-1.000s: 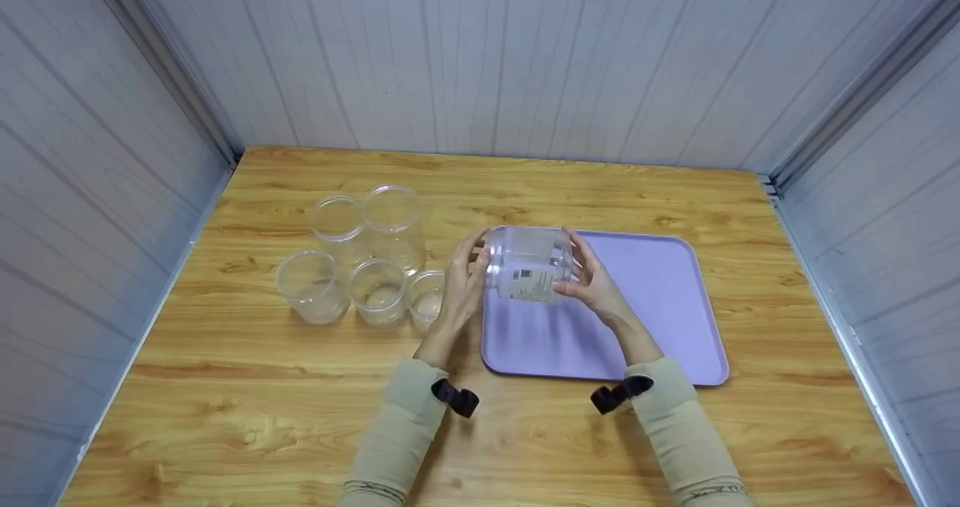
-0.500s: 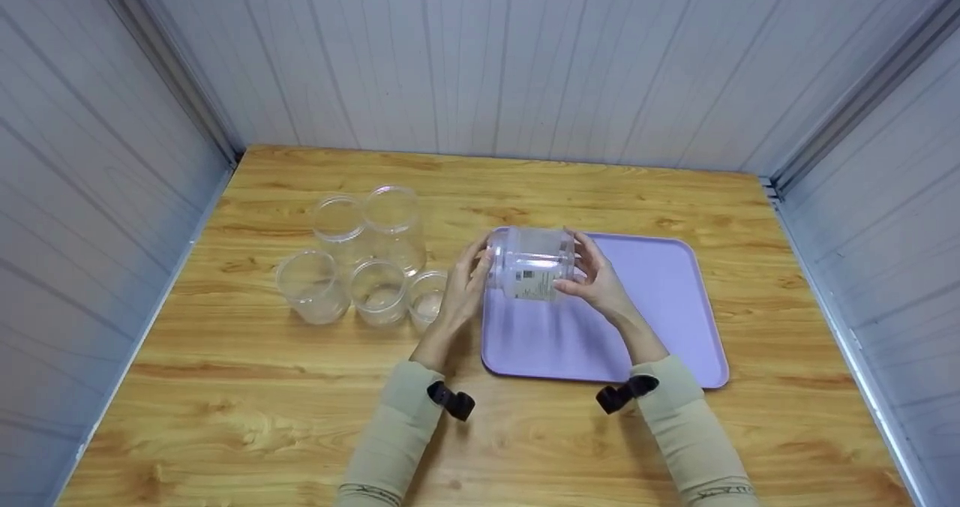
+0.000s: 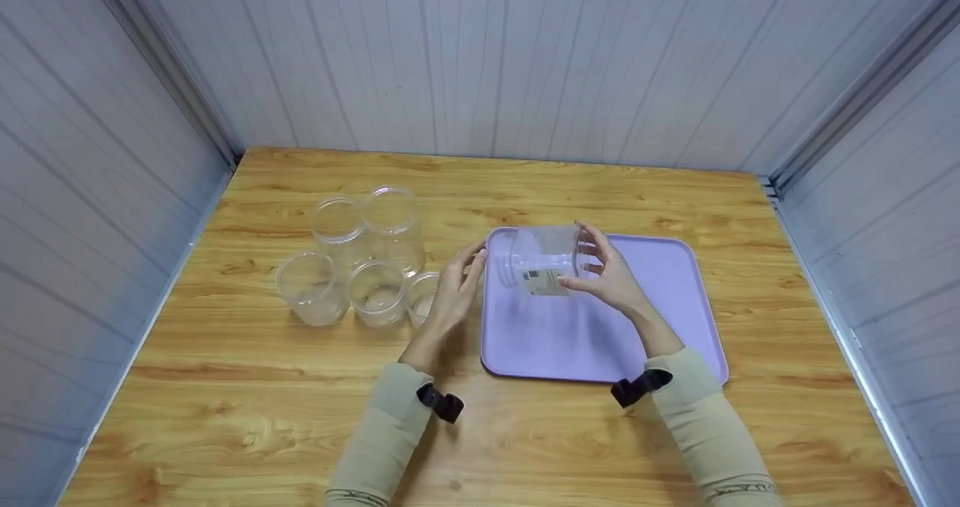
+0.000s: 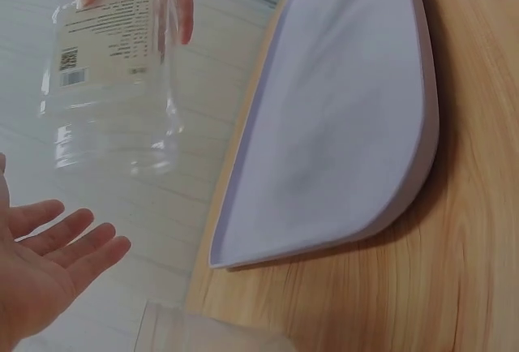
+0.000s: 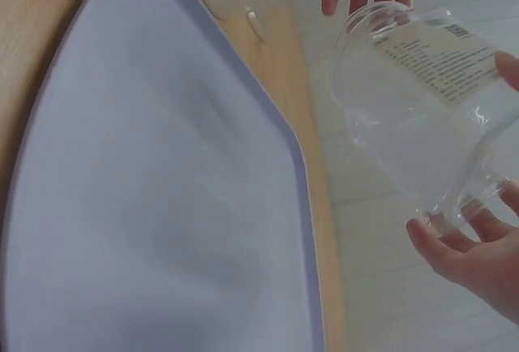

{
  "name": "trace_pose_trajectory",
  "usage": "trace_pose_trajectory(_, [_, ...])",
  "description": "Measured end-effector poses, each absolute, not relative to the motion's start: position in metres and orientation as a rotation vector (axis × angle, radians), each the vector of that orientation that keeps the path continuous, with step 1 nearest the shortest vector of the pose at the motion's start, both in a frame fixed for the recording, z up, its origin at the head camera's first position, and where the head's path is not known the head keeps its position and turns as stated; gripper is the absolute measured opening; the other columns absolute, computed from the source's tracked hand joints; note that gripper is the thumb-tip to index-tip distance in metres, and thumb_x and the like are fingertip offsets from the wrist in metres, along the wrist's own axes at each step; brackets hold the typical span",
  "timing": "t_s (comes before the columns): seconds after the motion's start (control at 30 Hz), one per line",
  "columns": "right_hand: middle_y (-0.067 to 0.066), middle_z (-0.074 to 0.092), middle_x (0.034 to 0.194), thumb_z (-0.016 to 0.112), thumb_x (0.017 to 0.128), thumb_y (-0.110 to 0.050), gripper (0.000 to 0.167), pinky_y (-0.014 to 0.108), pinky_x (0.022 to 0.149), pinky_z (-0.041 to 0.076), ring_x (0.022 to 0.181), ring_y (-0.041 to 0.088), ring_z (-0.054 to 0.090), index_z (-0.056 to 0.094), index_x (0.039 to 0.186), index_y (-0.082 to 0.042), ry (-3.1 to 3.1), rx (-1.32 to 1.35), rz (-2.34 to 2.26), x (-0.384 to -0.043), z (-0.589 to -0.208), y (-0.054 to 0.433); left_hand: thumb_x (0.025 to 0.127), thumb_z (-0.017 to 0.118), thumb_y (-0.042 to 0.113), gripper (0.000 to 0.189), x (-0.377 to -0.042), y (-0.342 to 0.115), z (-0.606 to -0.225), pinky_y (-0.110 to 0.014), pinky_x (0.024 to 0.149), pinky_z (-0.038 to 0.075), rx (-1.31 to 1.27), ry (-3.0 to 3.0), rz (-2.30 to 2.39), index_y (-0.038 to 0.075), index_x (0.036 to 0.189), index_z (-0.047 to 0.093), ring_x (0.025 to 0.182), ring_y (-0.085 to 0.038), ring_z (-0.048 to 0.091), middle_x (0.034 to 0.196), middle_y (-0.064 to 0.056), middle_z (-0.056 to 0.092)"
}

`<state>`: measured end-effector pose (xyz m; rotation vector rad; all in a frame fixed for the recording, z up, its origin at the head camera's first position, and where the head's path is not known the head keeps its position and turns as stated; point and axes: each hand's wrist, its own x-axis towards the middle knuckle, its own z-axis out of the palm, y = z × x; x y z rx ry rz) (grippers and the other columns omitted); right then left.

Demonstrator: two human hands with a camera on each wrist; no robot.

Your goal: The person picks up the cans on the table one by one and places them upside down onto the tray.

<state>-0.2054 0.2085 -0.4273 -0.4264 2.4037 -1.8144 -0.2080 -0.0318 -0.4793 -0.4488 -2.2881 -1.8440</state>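
My right hand point(image 3: 611, 278) grips a clear plastic jar point(image 3: 546, 256) by its base end, holding it on its side above the purple tray point(image 3: 660, 312). A printed label with a square code shows on the jar point(image 5: 413, 100) in the right wrist view, and its ringed mouth end points left. My left hand point(image 3: 454, 289) is just left of the jar's mouth, apart from it. In the left wrist view the fingers of the left hand point(image 4: 61, 255) are stretched out with nothing in them. Part of a small clear tub point(image 3: 422, 297) is hidden behind the left hand.
Left of the tray, two tall clear jars point(image 3: 394, 241) stand at the back. In front of them are a clear cup point(image 3: 311, 289) and a short clear tub point(image 3: 377, 293). All stand on a wood-patterned table point(image 3: 247, 402) with pale panel walls point(image 3: 480, 57) around it.
The left hand has let go of the jar's mouth end and drawn slightly left. The right hand has moved a little right with the jar, which now tilts slightly.
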Motion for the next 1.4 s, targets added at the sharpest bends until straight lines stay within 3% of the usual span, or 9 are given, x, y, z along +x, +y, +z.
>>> trace_pose_trajectory(0.13, [0.021,0.032,0.129,0.073,0.069,-0.002,0.085,0.053,0.091,0.032,0.113,0.036,0.035,0.024,0.139,-0.004,2.487,-0.420,-1.689,-0.204,-0.420,0.213,0.093,0.045,0.017,0.038,-0.207,-0.038,-0.482,-0.039,0.082,0.046,-0.431,-2.421,-1.697,-0.006,0.123,0.047,0.103,-0.031,0.050,0.118,-0.018,0.051])
trace_pose_trajectory(0.4, [0.019,0.034,0.131,0.077,0.067,-0.012,0.088,0.054,0.091,0.031,0.115,0.037,0.033,0.025,0.139,-0.009,2.611,-0.455,-1.492,-0.219,-0.431,0.233,0.088,0.054,0.021,0.044,-0.205,-0.049,-0.481,-0.038,0.096,0.034,-0.456,-2.690,-1.244,-0.003,0.124,0.046,0.112,-0.031,0.045,0.121,-0.019,0.048])
trace_pose_trajectory(0.57, [0.017,0.034,0.133,0.078,0.067,-0.018,0.089,0.054,0.092,0.030,0.117,0.037,0.033,0.026,0.139,-0.010,2.681,-0.518,-1.350,-0.227,-0.434,0.243,0.085,0.059,0.026,0.051,-0.204,-0.055,-0.479,-0.039,0.093,0.038,-0.474,-2.830,-0.977,0.000,0.126,0.045,0.112,-0.031,0.045,0.122,-0.018,0.045])
trace_pose_trajectory(0.77, [0.018,0.034,0.133,0.078,0.066,-0.014,0.090,0.054,0.096,0.026,0.121,0.035,0.030,0.026,0.138,-0.007,2.742,-0.597,-1.178,-0.232,-0.429,0.253,0.074,0.069,0.038,0.070,-0.205,-0.063,-0.477,-0.043,0.092,0.038,-0.472,-2.986,-0.633,0.005,0.129,0.042,0.113,-0.032,0.043,0.126,-0.018,0.043])
trace_pose_trajectory(0.97, [0.018,0.032,0.135,0.078,0.065,-0.014,0.093,0.054,0.098,0.023,0.123,0.035,0.027,0.023,0.139,-0.006,2.774,-0.586,-1.008,-0.234,-0.425,0.265,0.063,0.077,0.041,0.088,-0.206,-0.069,-0.477,-0.053,0.092,0.033,-0.493,-3.070,-0.495,0.003,0.131,0.036,0.118,-0.038,0.035,0.127,-0.023,0.039])
trace_pose_trajectory(1.1, [0.018,0.030,0.136,0.078,0.065,-0.015,0.093,0.056,0.096,0.023,0.123,0.037,0.026,0.022,0.139,-0.007,2.774,-0.604,-0.925,-0.237,-0.424,0.274,0.056,0.081,0.040,0.093,-0.206,-0.072,-0.478,-0.053,0.089,0.035,-0.521,-3.090,-0.392,0.002,0.130,0.037,0.116,-0.040,0.035,0.123,-0.022,0.041])
trace_pose_trajectory(1.17, [0.019,0.029,0.137,0.078,0.066,-0.015,0.092,0.058,0.095,0.023,0.124,0.038,0.024,0.023,0.139,-0.007,2.773,-0.615,-0.888,-0.240,-0.422,0.278,0.055,0.081,0.038,0.089,-0.208,-0.073,-0.478,-0.052,0.087,0.037,-0.555,-3.093,-0.336,0.002,0.126,0.041,0.114,-0.041,0.036,0.122,-0.023,0.042])
trace_pose_trajectory(1.3, [0.022,0.026,0.137,0.077,0.066,-0.015,0.092,0.059,0.095,0.022,0.124,0.040,0.021,0.022,0.139,-0.006,2.766,-0.625,-0.829,-0.245,-0.420,0.285,0.058,0.076,0.031,0.056,-0.210,-0.074,-0.476,-0.053,0.083,0.040,-0.630,-3.096,-0.260,0.004,0.103,0.055,0.113,-0.042,0.037,0.125,-0.020,0.042])
trace_pose_trajectory(1.4, [0.023,0.024,0.138,0.077,0.066,-0.014,0.092,0.060,0.096,0.020,0.125,0.042,0.019,0.022,0.139,-0.006,2.755,-0.621,-0.800,-0.249,-0.419,0.291,0.060,0.072,0.029,0.055,-0.209,-0.075,-0.475,-0.053,0.081,0.041,-0.633,-3.113,-0.221,0.004,0.106,0.056,0.113,-0.042,0.037,0.124,-0.021,0.044])
